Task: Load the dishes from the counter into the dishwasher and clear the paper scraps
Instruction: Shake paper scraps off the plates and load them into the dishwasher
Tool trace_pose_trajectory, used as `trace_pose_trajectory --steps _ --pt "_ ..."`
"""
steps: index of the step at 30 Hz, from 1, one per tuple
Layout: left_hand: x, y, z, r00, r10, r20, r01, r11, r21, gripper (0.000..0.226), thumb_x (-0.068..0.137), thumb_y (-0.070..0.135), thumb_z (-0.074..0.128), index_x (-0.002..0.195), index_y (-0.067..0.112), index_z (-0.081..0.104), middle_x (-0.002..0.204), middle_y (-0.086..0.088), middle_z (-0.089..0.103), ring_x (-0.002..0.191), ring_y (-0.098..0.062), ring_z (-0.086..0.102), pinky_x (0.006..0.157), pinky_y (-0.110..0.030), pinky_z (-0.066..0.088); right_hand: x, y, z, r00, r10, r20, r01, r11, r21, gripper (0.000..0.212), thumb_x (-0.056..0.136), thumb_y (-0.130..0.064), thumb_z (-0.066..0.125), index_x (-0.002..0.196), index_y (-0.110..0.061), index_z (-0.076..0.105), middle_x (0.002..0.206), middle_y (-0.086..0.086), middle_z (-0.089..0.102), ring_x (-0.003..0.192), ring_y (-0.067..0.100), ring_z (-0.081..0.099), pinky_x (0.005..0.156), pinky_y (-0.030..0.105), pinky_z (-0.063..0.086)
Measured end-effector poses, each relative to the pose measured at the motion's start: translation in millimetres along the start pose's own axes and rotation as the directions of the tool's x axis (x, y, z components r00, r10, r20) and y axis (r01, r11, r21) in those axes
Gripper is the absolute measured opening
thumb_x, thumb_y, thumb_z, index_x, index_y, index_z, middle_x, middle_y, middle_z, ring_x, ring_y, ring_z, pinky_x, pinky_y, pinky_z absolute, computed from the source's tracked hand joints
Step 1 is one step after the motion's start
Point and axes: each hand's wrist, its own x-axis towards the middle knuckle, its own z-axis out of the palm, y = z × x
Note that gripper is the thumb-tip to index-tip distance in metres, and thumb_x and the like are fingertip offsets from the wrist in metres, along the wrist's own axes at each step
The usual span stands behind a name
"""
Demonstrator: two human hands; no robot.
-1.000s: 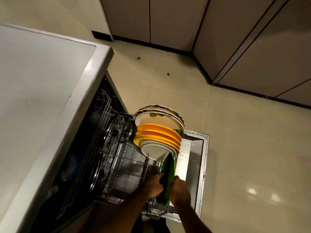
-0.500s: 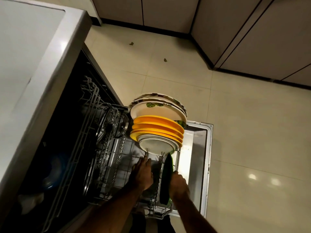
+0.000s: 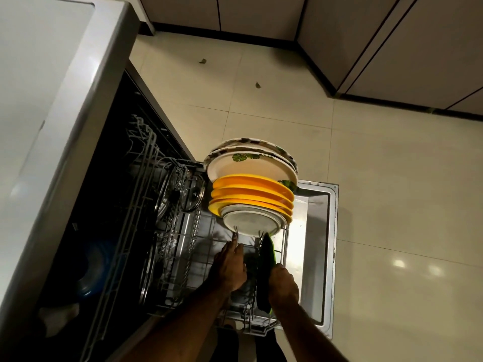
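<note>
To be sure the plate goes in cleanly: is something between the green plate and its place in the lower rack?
Nothing visible. The green plate, gripped by the right hand, stands on edge among the rack wires; the left hand lies beside it, not under it. Its lower edge is shadowed.

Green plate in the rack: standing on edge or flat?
On edge. The green plate is seen nearly edge-on, upright among the rack wires, the right hand gripping its near edge.
</note>
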Motion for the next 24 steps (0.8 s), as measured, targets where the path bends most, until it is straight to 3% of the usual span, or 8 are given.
trace_pose_trajectory --steps 8,13,15,19,24 --pt "-8 1 -7 1.000 0.024 0.002 -0.024 0.999 0.022 0.065 0.098 0.029 0.055 0.157 0.016 0.030 0.169 -0.005 0.015 0.151 -0.024 0.026 0.120 -0.040 0.031 -13 -10 -7 0.999 0.036 -0.006 -0.035 0.997 0.069 0.026 0.106 -0.017 0.053 0.130 -0.009 0.049 0.122 0.010 0.069 0.107 0.027 0.072 0.087 0.035 0.060" --pt "-26 8 -29 0.998 0.059 -0.034 -0.056 0.996 0.067 0.067 0.100 0.027 0.052 0.160 0.015 0.024 0.170 -0.006 0.011 0.155 -0.023 0.014 0.124 -0.040 0.023 -31 -14 -30 0.999 -0.040 -0.032 0.043 0.995 0.087 0.025 0.107 -0.025 0.051 0.128 -0.010 0.052 0.118 0.008 0.069 0.101 0.021 0.072 0.086 0.034 0.061" --pt "-37 12 -43 0.996 0.071 -0.062 -0.065 0.994 0.090 0.069 0.100 0.025 0.051 0.161 0.015 0.019 0.171 -0.005 0.007 0.157 -0.023 0.008 0.126 -0.041 0.018 -43 -18 -49 0.991 -0.103 -0.091 0.104 0.994 0.014 0.026 0.105 -0.027 0.053 0.127 -0.013 0.053 0.116 0.005 0.069 0.101 0.021 0.070 0.086 0.035 0.059" --pt "-59 27 -87 0.981 0.135 -0.138 -0.105 0.973 0.205 0.071 0.099 0.027 0.050 0.161 0.018 0.018 0.171 -0.006 -0.013 0.157 -0.026 -0.013 0.127 -0.045 0.008 -69 -33 -93 0.886 -0.355 -0.299 0.340 0.935 -0.103 0.042 0.100 -0.034 0.055 0.135 -0.011 0.054 0.128 0.010 0.065 0.118 0.029 0.061 0.101 0.040 0.050" --pt "-96 49 -172 0.961 0.152 -0.232 -0.079 0.951 0.299 0.073 0.099 0.030 0.048 0.162 0.017 0.014 0.168 -0.011 -0.022 0.155 -0.030 -0.019 0.125 -0.051 0.000 -106 -61 -168 0.793 -0.470 -0.388 0.427 0.883 -0.196 0.065 0.103 -0.052 0.041 0.153 -0.011 0.039 0.158 0.014 0.043 0.149 0.034 0.035 0.124 0.049 0.024"
